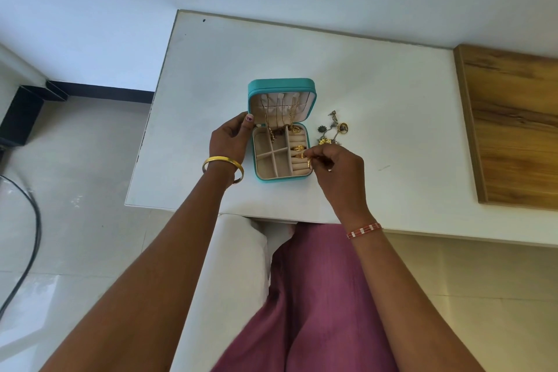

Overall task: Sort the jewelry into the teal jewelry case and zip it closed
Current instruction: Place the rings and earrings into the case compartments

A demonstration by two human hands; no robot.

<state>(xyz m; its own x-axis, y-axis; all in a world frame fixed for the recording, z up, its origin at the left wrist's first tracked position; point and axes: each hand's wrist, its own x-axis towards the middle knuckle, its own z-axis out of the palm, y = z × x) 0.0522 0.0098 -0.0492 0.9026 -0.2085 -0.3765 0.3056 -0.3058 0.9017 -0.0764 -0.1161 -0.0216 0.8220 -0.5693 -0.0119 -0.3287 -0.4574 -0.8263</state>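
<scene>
Open teal case in the middle of a white table, lid upright, chains hanging inside. Left hand gripping the case's left edge. Right hand pinching a gold ring at the ring rolls (a second ring just above). Loose jewelry just right of the case.

One teal case, two gold rings inside, three hanging necklaces.
</scene>
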